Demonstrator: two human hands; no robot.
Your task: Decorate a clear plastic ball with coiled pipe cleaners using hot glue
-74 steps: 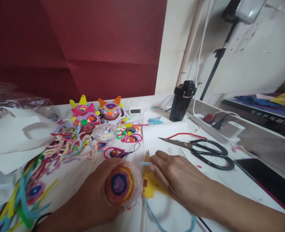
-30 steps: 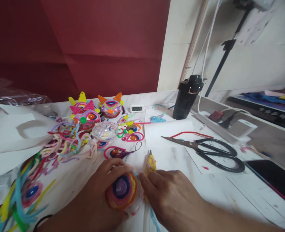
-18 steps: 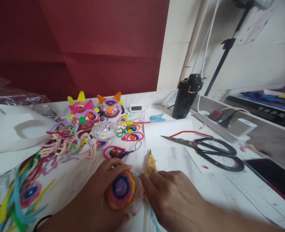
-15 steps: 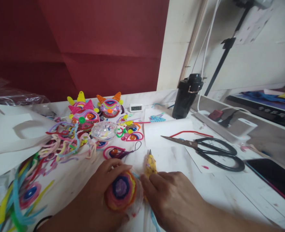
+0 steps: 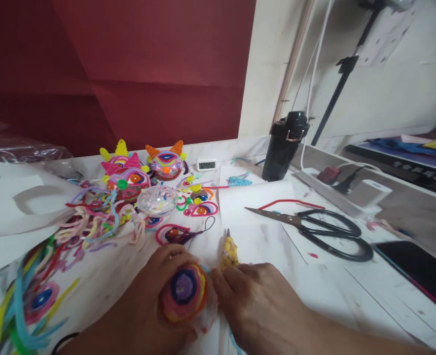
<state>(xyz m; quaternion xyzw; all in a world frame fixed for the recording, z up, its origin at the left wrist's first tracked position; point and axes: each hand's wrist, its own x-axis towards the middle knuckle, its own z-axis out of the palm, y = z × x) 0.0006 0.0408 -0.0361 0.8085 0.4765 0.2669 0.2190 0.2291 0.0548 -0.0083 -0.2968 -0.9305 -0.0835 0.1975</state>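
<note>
Soft, fairly dim light here, brightest on the pale painted wall at upper right, while the dark red creased backdrop at upper left sinks into shadow. Small glints dot the clear plastic dome left of centre. Both bare hands look slightly soft, and wide-angle stretching pulls at the frame's edges.

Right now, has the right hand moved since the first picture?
Yes, the right hand has moved closer to the person, farther from the scissors.
</note>
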